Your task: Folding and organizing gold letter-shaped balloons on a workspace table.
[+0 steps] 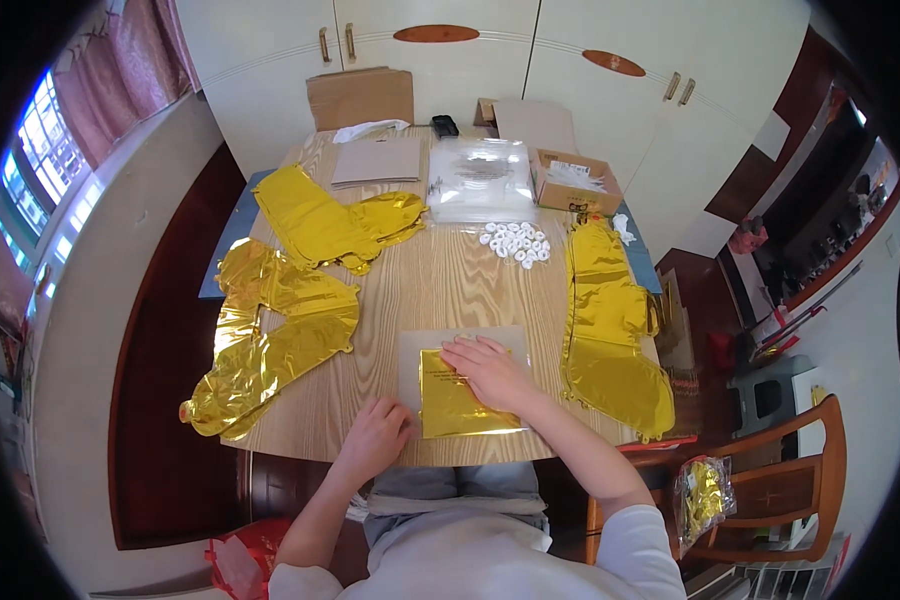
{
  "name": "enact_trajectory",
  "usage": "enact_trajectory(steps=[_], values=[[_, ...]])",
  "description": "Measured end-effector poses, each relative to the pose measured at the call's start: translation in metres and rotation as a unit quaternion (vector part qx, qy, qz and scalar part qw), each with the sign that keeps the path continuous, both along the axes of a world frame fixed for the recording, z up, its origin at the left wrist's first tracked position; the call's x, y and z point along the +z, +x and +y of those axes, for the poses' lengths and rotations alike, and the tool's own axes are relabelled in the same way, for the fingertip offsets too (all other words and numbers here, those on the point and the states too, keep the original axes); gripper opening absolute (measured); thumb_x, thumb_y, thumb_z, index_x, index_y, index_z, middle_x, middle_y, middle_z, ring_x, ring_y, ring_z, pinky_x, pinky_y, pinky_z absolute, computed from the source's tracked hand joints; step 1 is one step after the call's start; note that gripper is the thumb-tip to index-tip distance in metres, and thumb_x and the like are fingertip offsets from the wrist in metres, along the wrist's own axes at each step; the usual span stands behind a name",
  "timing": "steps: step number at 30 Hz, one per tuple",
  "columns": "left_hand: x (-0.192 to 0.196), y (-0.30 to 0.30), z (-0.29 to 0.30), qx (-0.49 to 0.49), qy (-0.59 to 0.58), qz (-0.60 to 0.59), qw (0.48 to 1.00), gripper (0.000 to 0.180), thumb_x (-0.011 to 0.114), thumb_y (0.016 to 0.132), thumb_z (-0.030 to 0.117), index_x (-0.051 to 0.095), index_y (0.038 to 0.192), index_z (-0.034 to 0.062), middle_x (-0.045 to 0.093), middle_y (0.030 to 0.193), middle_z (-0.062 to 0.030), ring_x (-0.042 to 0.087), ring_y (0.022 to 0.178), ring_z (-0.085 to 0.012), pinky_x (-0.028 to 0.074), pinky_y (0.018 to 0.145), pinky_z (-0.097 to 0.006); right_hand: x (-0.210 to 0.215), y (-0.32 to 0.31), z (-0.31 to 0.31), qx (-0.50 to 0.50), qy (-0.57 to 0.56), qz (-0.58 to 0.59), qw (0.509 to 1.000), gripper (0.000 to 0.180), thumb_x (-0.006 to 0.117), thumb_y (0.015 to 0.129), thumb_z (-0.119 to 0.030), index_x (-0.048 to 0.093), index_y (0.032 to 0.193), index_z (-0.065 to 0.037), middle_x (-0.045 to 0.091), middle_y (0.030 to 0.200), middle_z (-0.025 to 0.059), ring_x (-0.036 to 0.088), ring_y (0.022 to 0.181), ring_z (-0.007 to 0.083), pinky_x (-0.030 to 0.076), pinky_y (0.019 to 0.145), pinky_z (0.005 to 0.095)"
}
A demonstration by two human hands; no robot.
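In front of me a folded gold foil balloon [448, 412] forms a neat square, with small print showing over it as if through a clear bag. It lies on a thin greyish-beige card [410, 350] near the table's front edge. My right hand [490, 374] rests flat on the foil's upper right part, fingers stretched out and pointing left. At the card's lower left edge is my left hand [377, 438], its fingers curled in; what they pinch, if anything, is hidden. Flat gold foil balloons lie left [280, 330], far left [330, 220] and right [615, 330].
Several white rings [515, 242] lie mid-table, below a stack of clear plastic bags [480, 180]. Card sheets [377, 162] and an open cardboard box [575, 180] stand at the back. A wooden chair [780, 480] on the right bears a bagged gold item [705, 495].
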State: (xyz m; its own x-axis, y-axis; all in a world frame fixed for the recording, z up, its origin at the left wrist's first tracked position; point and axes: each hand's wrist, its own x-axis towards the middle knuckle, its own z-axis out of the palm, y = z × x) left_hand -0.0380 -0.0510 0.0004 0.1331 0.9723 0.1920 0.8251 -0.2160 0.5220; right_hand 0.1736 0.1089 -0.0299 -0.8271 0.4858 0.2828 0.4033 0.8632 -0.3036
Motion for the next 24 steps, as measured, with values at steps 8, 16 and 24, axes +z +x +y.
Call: enact_trajectory(steps=[8, 16, 24], values=[[-0.003, 0.003, 0.011, 0.014, -0.074, -0.001, 0.997, 0.014, 0.064, 0.084, 0.013, 0.058, 0.093, 0.0045, 0.059, 0.090, -0.0155, 0.058, 0.091, -0.0363, 0.046, 0.083, -0.044, 0.002, -0.001, 0.000, -0.011, -0.005, 0.000, 1.000, 0.043, 0.052, 0.087, -0.010, 0.054, 0.130, -0.009, 0.053, 0.138, 0.0064, 0.045, 0.131, 0.0231, 0.032, 0.110, 0.0436], [-0.005, 0.002, 0.011, -0.015, -0.048, 0.067, 0.996, 0.015, 0.064, 0.085, 0.015, 0.057, 0.092, 0.0042, 0.057, 0.096, -0.0162, 0.056, 0.094, -0.0363, 0.046, 0.084, -0.044, -0.002, -0.001, 0.001, -0.013, -0.007, 0.003, 1.000, 0.044, 0.052, 0.088, -0.009, 0.053, 0.132, -0.009, 0.052, 0.139, 0.0061, 0.044, 0.132, 0.0221, 0.030, 0.111, 0.0431], [0.008, 0.006, 0.005, 0.000, 0.012, 0.069, 0.998, 0.036, 0.068, 0.081, 0.019, 0.058, 0.112, 0.0035, 0.057, 0.113, -0.0140, 0.053, 0.108, -0.0341, 0.044, 0.092, -0.043, -0.004, -0.004, 0.008, -0.034, 0.018, 0.010, 0.999, 0.045, 0.051, 0.087, -0.008, 0.052, 0.132, -0.009, 0.053, 0.138, 0.0072, 0.045, 0.131, 0.0229, 0.031, 0.110, 0.0435]])
